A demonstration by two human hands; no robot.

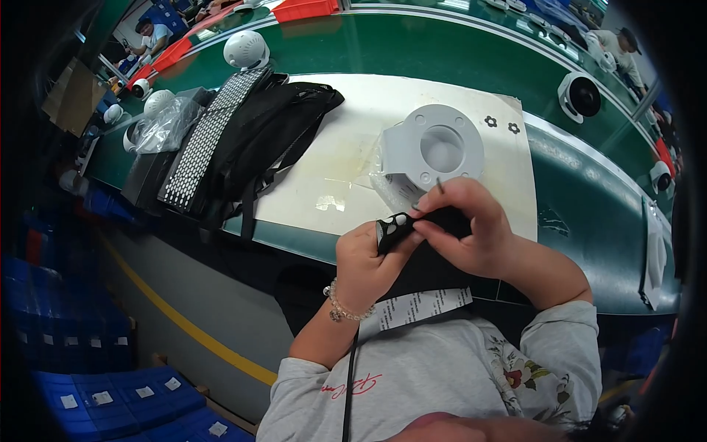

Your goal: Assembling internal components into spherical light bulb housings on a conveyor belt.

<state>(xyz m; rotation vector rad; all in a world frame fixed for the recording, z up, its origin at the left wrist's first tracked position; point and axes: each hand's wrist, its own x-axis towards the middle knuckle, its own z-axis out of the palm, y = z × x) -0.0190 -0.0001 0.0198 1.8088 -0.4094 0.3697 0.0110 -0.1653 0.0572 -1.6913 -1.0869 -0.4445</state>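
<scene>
My left hand (366, 265) grips a curled black strip (395, 230) with white oval spots, held in front of my chest. Close against it, my right hand (468, 225) has thumb and forefinger pinched together at the strip's end. A small dark piece (440, 186) shows by the right fingertips; its kind is too small to tell. Just beyond my hands lies a white round housing (465, 144) with a large central opening, on clear bubble wrap (396, 188). Two black flower-shaped pads (501, 124) rest on the white board (346, 110) to its right.
Black sheets with white holes (213, 136), a heap of black material (276, 125) and a clear plastic bag (169, 129) lie at left. A printed label strip (425, 308) lies by my waist. White rounded devices (579, 97) stand along the green conveyor (412, 48). Other people sit farther off.
</scene>
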